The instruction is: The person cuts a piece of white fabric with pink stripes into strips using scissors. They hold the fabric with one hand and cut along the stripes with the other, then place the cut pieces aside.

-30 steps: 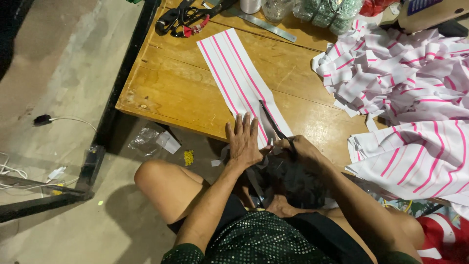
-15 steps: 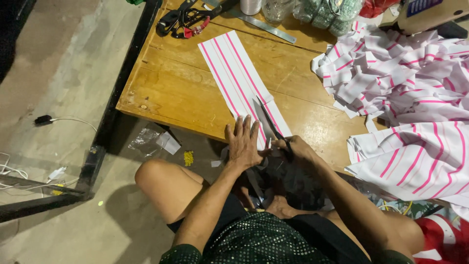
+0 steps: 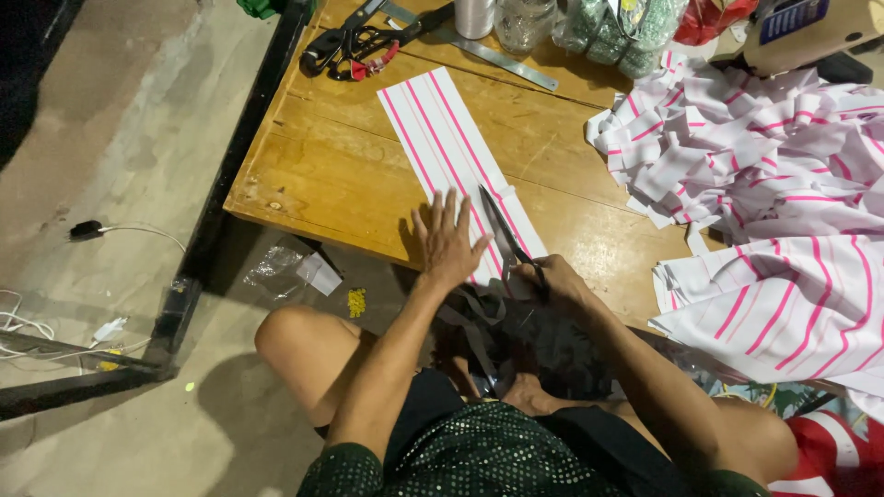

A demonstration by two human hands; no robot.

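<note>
- Currently the cutting step looks to be in hand: the right hand (image 3: 557, 287) grips scissors (image 3: 508, 235) by the handles, the blades parted and laid along the strip (image 3: 460, 156), tips pointing away from the person.
- Left hand (image 3: 448, 241) lies flat on the strip's near end, fingers spread, holding nothing, just left of the blades and pressing the cloth to the table (image 3: 313, 175).
- That strip is white with pink stripes; it runs from the table's near edge, where both hands meet it, diagonally toward the far edge.
- Blades sit on the strip's near part, so by my reading the cut is early, with most of the length uncut.
- Next move, as I judge it, calls for closing the blades along a stripe while the flat hand keeps the cloth taut and stays clear of the edge.
- Right of the strip, well apart, lies a heap of striped cloth (image 3: 737, 147); a flatter piece (image 3: 783, 308) sits near the right hand.
- Beyond the strip's far end rest a second pair of shears (image 3: 354, 41) and a metal ruler (image 3: 488, 51).
- Dark fabric (image 3: 525, 345) hangs below the table edge, under the hands.
</note>
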